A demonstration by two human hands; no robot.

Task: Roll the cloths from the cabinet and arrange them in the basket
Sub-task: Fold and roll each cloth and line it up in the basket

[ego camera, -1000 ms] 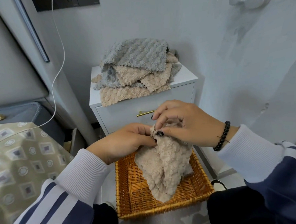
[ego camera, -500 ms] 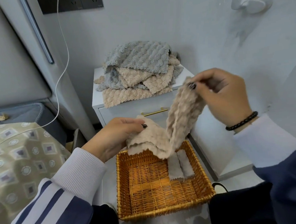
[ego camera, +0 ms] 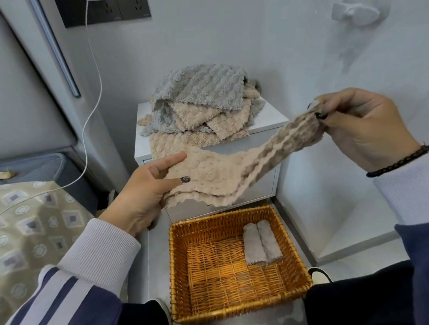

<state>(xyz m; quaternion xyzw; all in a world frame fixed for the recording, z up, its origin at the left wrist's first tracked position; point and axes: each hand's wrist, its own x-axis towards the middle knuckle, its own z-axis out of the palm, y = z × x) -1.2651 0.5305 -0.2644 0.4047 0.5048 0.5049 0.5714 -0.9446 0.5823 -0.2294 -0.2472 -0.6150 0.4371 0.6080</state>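
White walls are framing a low white cabinet (ego camera: 269,123) carrying a heap of grey and beige fleecy cloths (ego camera: 200,108). Both the left hand (ego camera: 147,186) and right hand (ego camera: 362,130) are pinching a beige cloth (ego camera: 234,171) above the wicker basket (ego camera: 180,277); two grey rolls (ego camera: 261,245) are lying inside, most remaining.

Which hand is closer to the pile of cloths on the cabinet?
Left. The left hand is just below the pile of cloths, almost at its front edge; the right hand is farther off to the pile's right.

A white cable (ego camera: 95,76) hangs from a black wall socket (ego camera: 106,8) beside patterned bedding (ego camera: 24,224).
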